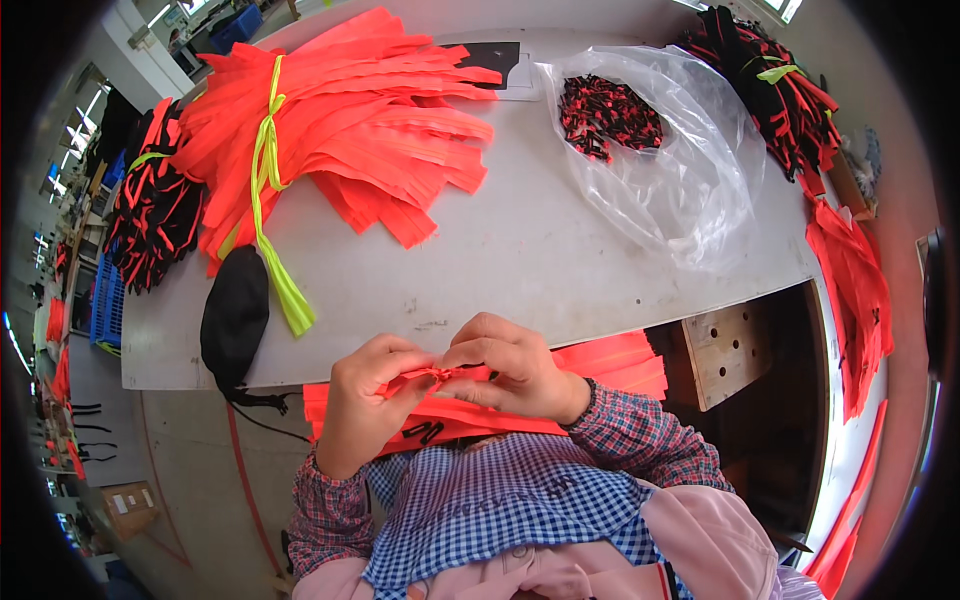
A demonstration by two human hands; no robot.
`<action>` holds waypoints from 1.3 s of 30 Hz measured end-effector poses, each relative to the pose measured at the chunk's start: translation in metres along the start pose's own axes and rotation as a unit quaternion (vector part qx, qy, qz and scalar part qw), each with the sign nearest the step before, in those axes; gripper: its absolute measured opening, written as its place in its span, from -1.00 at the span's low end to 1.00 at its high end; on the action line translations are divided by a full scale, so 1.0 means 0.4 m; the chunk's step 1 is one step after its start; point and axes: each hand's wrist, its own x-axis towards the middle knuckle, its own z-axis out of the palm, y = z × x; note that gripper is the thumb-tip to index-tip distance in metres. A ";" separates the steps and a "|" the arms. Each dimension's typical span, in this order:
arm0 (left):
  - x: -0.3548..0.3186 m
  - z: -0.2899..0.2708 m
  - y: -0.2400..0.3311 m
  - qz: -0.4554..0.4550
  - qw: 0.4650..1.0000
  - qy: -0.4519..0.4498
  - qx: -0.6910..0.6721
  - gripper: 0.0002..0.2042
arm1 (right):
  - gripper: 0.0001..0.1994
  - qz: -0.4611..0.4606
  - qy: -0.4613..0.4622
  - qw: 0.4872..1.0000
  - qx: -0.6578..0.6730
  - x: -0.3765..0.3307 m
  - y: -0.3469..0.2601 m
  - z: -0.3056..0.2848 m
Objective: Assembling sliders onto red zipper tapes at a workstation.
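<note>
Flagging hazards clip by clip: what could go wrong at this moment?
Both hands, left and right, pinch the end of one orange strip right at the table edge; a slip might drop it among the orange strips on the lap, where it could be hard to single out. The black pouch overhangs the table edge with its cord dangling and could likely be knocked off.

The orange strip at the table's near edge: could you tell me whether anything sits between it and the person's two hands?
Nothing visible does. The left hand and right hand both pinch the orange strip directly with their fingertips, above more orange strips in the lap. The black pouch lies off to the left on the table.
</note>
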 end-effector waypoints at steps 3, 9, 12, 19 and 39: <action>-0.001 -0.004 -0.003 -0.008 1.000 -0.011 -0.010 -0.82 | -0.76 -0.020 0.003 0.999 -0.034 0.000 -0.004 0.000; 0.000 0.003 -0.032 0.002 0.999 -0.012 -0.046 -0.84 | -0.76 -0.018 0.004 0.999 -0.037 0.001 -0.011 0.003; 0.000 0.008 -0.043 0.000 0.998 -0.019 -0.061 -0.84 | -0.77 -0.001 0.004 1.000 -0.013 -0.003 -0.010 0.005; 0.000 0.011 -0.041 -0.010 0.997 -0.017 -0.078 -0.86 | -0.79 0.020 -0.008 1.000 0.006 0.003 -0.016 -0.001; -0.001 0.028 -0.043 -0.026 0.995 -0.053 -0.080 -0.86 | -0.84 0.066 -0.013 0.991 0.116 -0.028 0.008 0.025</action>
